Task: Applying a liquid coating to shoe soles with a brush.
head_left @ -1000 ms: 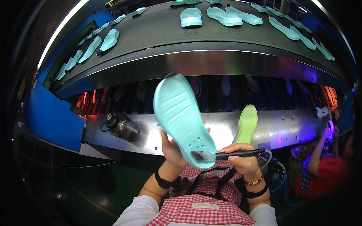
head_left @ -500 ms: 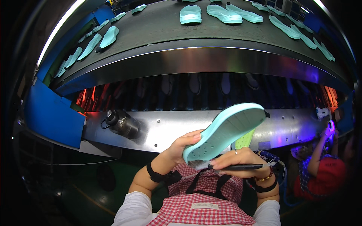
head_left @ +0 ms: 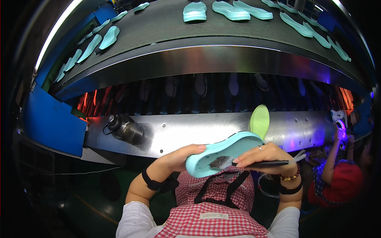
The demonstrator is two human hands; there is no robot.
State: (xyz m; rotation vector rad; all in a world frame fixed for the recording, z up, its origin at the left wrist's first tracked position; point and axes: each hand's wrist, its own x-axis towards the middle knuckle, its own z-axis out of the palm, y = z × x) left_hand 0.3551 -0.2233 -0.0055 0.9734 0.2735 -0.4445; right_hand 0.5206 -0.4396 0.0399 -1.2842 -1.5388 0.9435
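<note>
A light turquoise shoe sole is held up in front of my apron, tilted with its hollow inner side toward me. My left hand is closed on its left end, thumb along the upper rim. In my right hand is a dark-handled brush, gripped near its head. The bristles rest against the inner face of the sole, toward its left end. Just beyond the sole, a lime-green insole lies on the metal ledge.
A dark bottle stands on the ledge to the left. Above, a wide belt carries several turquoise soles. Under it, a dark slatted opening holds more shoe parts, with red glow at both ends. Another person works at the right.
The sole has swung down from steeply raised to flatter, uncovering the green insole. The brush head has moved from the sole's lower edge onto its inner face.
</note>
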